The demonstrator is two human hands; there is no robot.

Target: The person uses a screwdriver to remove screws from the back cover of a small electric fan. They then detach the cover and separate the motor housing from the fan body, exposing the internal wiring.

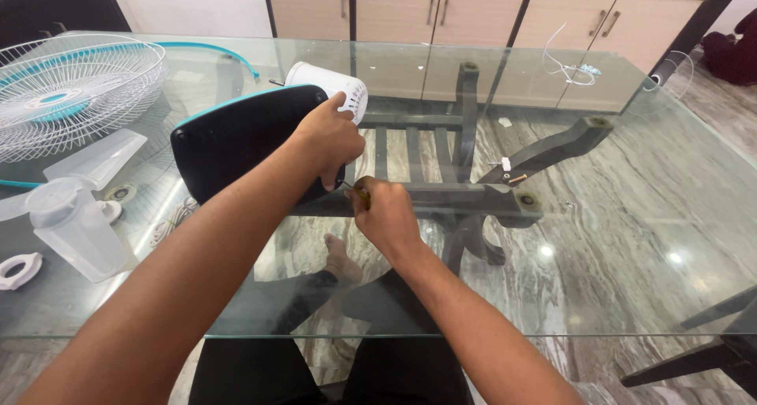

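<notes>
Holding the black fan base (236,141) on the glass table (631,239), the left hand (330,137) has its fingers wrapped over the base's edge. Just below those fingers, the right hand (384,216) is closed tight around a screwdriver (359,192). The white motor (335,85) sits just past the left fingertips.

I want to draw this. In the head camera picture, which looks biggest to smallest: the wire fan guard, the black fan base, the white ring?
1. Wire fan guard, though partly cut off at the edge.
2. Black fan base, nearly as big, partly hidden by the left hand.
3. White ring, clearly smallest.
</notes>
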